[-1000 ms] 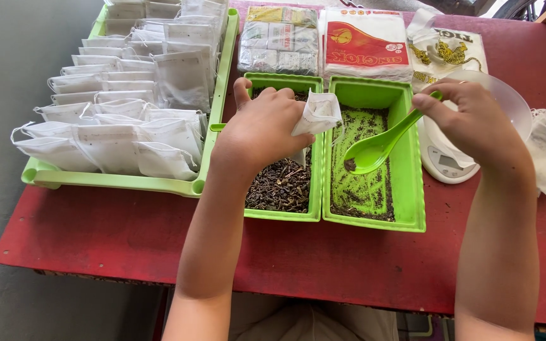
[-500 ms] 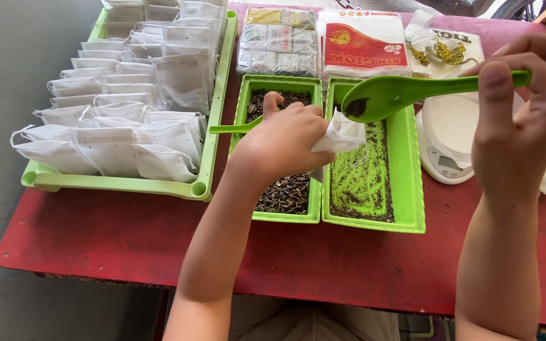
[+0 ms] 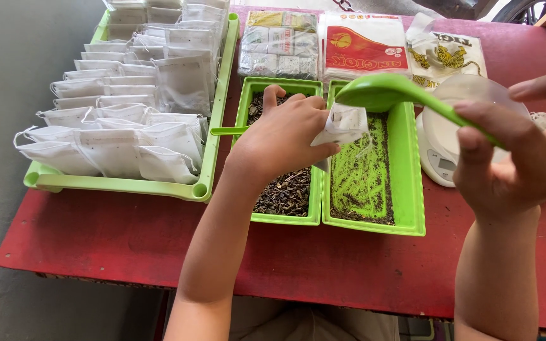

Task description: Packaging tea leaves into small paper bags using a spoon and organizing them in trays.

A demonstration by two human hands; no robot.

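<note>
My left hand (image 3: 282, 139) holds a small white filter bag (image 3: 344, 124) with its mouth up, over the seam between two green tubs. My right hand (image 3: 516, 155) grips the handle of a green plastic spoon (image 3: 387, 93). The spoon's bowl is turned over right above the bag's mouth. The left tub (image 3: 314, 215) holds dark loose tea leaves (image 3: 282, 192). The right tub (image 3: 412, 189) has only scattered tea crumbs on its bottom.
A long green tray (image 3: 213, 136) at the left is packed with several filled white bags (image 3: 115, 120). Packets of tea (image 3: 279, 44) and a red-and-white packet (image 3: 364, 47) lie at the back. A white scale with a clear bowl (image 3: 443, 136) stands at the right, on a red table (image 3: 115, 233).
My right hand rose from the right tub with the spoon, carried it over the bag and tipped the bowl face down. My left hand shifted the bag slightly right.
</note>
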